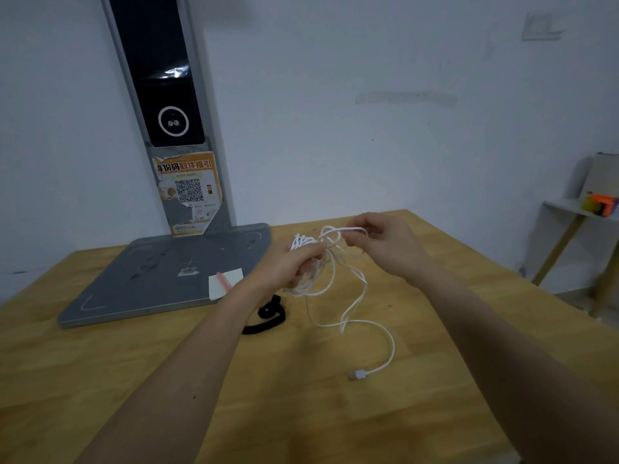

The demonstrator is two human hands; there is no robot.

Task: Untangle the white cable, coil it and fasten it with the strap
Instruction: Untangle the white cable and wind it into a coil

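A thin white cable [355,296] hangs tangled between my hands above the wooden table [335,413]. My left hand [288,266] grips a bunch of its loops. My right hand [388,246] pinches one strand of a loop just right of that bunch. A loose length trails down to the table and ends in a USB plug [358,374]. A black strap [269,314] lies curled on the table below my left forearm, partly hidden by it.
A grey stand base [150,279] with a tall dark panel [160,78] occupies the table's back left. A small white card with a pink strip [222,283] lies on its corner. A white side shelf [569,209] with colourful items stands at the right.
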